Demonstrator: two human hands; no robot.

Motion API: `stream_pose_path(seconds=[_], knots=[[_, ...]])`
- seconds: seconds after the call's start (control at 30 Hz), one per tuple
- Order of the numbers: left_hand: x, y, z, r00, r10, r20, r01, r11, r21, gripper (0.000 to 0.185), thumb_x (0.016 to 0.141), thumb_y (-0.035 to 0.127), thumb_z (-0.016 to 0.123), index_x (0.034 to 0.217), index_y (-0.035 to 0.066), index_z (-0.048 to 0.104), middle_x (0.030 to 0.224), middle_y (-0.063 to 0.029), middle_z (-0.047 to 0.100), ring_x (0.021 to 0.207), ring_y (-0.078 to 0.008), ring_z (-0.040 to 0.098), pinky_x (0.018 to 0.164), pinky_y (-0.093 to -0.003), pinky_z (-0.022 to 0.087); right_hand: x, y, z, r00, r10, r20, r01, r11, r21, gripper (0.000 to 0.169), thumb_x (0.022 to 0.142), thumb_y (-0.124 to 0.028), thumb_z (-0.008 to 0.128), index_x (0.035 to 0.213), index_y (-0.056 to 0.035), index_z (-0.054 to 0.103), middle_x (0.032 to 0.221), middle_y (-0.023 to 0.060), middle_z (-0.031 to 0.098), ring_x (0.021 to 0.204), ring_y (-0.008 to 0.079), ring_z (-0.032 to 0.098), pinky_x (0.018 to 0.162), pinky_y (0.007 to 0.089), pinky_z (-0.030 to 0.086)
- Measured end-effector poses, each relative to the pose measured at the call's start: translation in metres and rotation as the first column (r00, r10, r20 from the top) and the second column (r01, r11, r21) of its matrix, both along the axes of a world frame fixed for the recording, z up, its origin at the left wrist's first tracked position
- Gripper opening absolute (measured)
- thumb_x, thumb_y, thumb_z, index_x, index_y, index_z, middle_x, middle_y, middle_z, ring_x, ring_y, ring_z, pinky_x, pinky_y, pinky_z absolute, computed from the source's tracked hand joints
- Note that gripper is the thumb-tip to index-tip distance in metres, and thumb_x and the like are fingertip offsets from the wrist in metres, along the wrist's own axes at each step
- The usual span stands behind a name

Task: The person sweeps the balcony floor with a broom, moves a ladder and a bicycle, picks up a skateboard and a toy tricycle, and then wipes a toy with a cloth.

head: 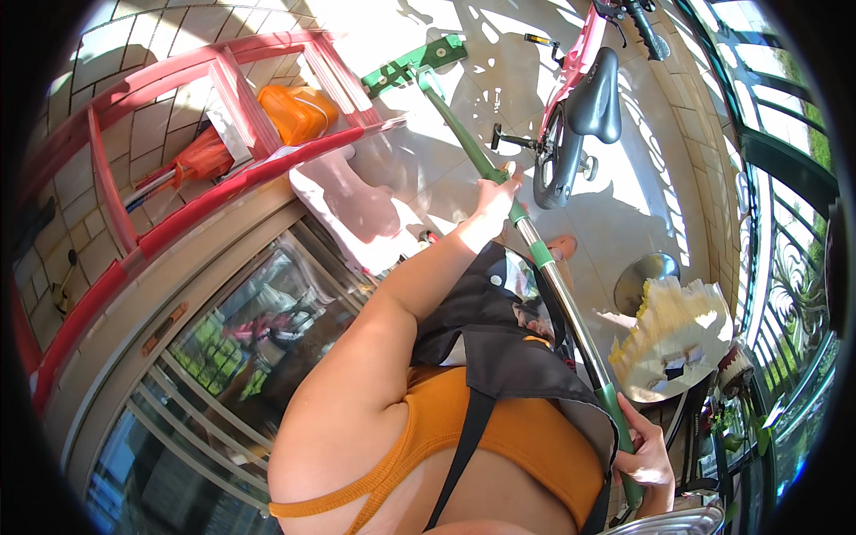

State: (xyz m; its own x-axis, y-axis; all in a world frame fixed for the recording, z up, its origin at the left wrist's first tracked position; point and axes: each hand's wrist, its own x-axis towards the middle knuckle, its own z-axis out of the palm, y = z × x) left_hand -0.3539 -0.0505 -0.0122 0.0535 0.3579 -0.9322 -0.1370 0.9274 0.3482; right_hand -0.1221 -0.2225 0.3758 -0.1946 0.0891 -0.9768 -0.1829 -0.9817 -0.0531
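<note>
A flat mop with a green and silver pole [478, 150] slants across the view, its green head [414, 65] against the sunlit tiled floor. My left hand [498, 194] is closed around the lower green section of the pole, with the arm stretched forward. Near the pole's upper end, my right hand [643, 445] grips the green handle beside my hip. Between the hands, the bare metal tube [568, 304] passes in front of my black apron [508, 358]. The underside of the mop head is hidden.
A pink bicycle [582, 60] with a training wheel stands right of the mop. On the left are a red frame [221, 167], an orange plastic container [294, 114] and a sliding glass door [241, 321]. A round ruffled object [672, 341] lies near the metal fence [789, 157].
</note>
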Motion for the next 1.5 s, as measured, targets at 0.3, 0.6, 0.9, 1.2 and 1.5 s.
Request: stream_pose_path(seconds=[0.3, 0.6, 0.9, 1.2, 1.5], knots=[[-0.076, 0.111, -0.039, 0.980, -0.044, -0.196, 0.086, 0.975, 0.207, 0.022, 0.077, 0.015, 0.058, 0.074, -0.006, 0.054, 0.066, -0.0127, 0.057, 0.048, -0.0206, 0.059, 0.037, -0.0314, 0.045, -0.037, 0.070, -0.091, 0.972, 0.122, -0.201, -0.069, 0.964, 0.256, 0.079, 0.077, 0.014, 0.054, 0.144, -0.0103, 0.021, 0.081, 0.0004, 0.058, 0.058, 0.0044, 0.050, 0.050, 0.0192, 0.042], [0.009, 0.040, -0.050, 0.974, -0.082, -0.213, 0.087, 0.996, 0.011, 0.045, 0.085, 0.029, 0.049, 0.115, 0.001, 0.032, 0.088, -0.0144, 0.062, 0.063, -0.0210, 0.062, 0.051, -0.0351, 0.054, -0.002, 0.039, -0.031, 0.493, 0.594, 0.636, -0.822, 0.557, 0.117, 0.065, 0.075, -0.003, 0.061, 0.134, -0.0259, 0.043, 0.079, 0.0193, 0.061, 0.070, 0.0387, 0.058, 0.063, 0.0401, 0.047], [0.166, -0.036, 0.014, 0.835, -0.486, 0.256, 0.479, 0.873, 0.097, 0.073, 0.087, 0.056, 0.044, 0.125, -0.003, 0.022, 0.104, -0.0229, 0.050, 0.066, -0.0280, 0.063, 0.059, -0.0428, 0.055, 0.075, -0.021, 0.104, -0.227, 0.440, 0.869, -0.893, 0.261, -0.366, 0.072, 0.067, 0.012, 0.061, 0.129, -0.0251, 0.051, 0.074, 0.0103, 0.055, 0.064, 0.0239, 0.056, 0.062, 0.0357, 0.046], [-0.029, -0.057, 0.085, 0.785, -0.617, 0.057, 0.589, 0.772, 0.241, 0.043, 0.094, 0.029, 0.046, 0.129, 0.006, 0.039, 0.109, -0.0064, 0.056, 0.085, -0.0162, 0.057, 0.070, -0.0285, 0.050, 0.104, 0.056, 0.057, -0.915, 0.092, 0.394, -0.382, 0.120, -0.916, 0.046, 0.074, 0.001, 0.067, 0.116, -0.0140, 0.059, 0.098, 0.0080, 0.065, 0.091, 0.0208, 0.063, 0.083, 0.0311, 0.046], [-0.208, -0.028, 0.068, 0.979, -0.127, -0.161, 0.159, 0.965, 0.207, 0.038, 0.091, 0.020, 0.048, 0.126, 0.005, 0.040, 0.110, -0.0071, 0.056, 0.085, -0.0149, 0.056, 0.068, -0.0262, 0.050, 0.010, 0.198, -0.083, -0.653, 0.219, 0.725, -0.757, -0.178, -0.629, 0.012, 0.077, 0.002, 0.054, 0.080, -0.0043, 0.064, 0.077, 0.0150, 0.064, 0.075, 0.0305, 0.065, 0.067, 0.0356, 0.051]])
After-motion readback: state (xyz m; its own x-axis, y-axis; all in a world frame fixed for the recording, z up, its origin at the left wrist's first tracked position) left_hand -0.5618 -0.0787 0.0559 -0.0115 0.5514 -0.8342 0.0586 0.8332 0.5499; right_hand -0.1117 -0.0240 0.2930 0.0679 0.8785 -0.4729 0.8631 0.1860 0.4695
